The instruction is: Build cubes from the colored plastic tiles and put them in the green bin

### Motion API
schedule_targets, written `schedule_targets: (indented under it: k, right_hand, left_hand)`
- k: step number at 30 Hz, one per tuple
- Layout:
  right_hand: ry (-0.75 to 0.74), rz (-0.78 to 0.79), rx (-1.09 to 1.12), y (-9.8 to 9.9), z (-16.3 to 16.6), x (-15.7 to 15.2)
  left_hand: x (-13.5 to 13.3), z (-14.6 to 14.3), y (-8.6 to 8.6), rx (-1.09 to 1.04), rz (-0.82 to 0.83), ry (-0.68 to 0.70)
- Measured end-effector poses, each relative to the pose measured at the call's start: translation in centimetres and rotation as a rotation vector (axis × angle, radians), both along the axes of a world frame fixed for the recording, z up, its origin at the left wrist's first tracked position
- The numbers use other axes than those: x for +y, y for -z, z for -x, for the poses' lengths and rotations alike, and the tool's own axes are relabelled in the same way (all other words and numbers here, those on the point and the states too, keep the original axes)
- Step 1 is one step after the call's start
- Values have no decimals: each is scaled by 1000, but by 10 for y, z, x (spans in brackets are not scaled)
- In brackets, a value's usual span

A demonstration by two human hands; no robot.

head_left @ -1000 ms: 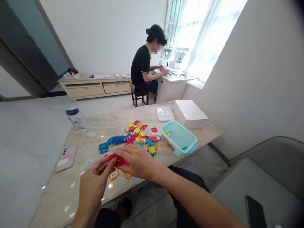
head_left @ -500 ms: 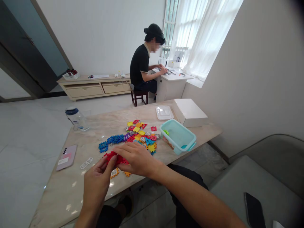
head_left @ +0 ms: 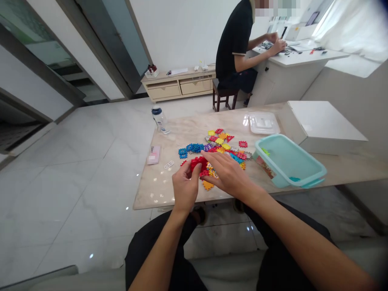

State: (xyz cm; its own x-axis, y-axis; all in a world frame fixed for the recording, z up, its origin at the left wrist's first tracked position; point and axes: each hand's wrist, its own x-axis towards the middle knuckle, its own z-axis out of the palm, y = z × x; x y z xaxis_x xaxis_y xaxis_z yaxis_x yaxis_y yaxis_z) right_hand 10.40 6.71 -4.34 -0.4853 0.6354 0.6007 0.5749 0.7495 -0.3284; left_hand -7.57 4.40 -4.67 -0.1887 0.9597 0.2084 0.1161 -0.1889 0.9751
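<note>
Left hand (head_left: 185,185): fingers pinching red toothed piece (head_left: 197,162) left of teal tub (head_left: 291,159), probably steadying it
Loose pieces (head_left: 220,141): on worktop (head_left: 188,130), left of tub, presumably spread for easy reach
Right hand (head_left: 228,173): nearer tub, thumb and fingers parted beside piece, perhaps bracing; contact unclear

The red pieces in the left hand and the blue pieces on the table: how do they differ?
The red pieces are pinched in the left hand; the blue pieces lie on the table. Fingers partly cover the red pieces; the blue pieces form a row, farther from the person. Both appear to have toothed edges.
</note>
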Motion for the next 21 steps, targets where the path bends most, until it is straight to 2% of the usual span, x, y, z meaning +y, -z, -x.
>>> schedule_targets:
  k: [8, 16, 21]
  right_hand:
    - [20, -30, 14, 4, -2, 2]
    - [62, -43, 8, -2, 5, -3]
    - [25, -83, 42, -3, 5, -5]
  left_hand:
    - [-3, 0, -3, 2, -38, -41]
    - [-2, 1, -4, 49, -66, -62]
    - [-4, -2, -6, 0, -81, -48]
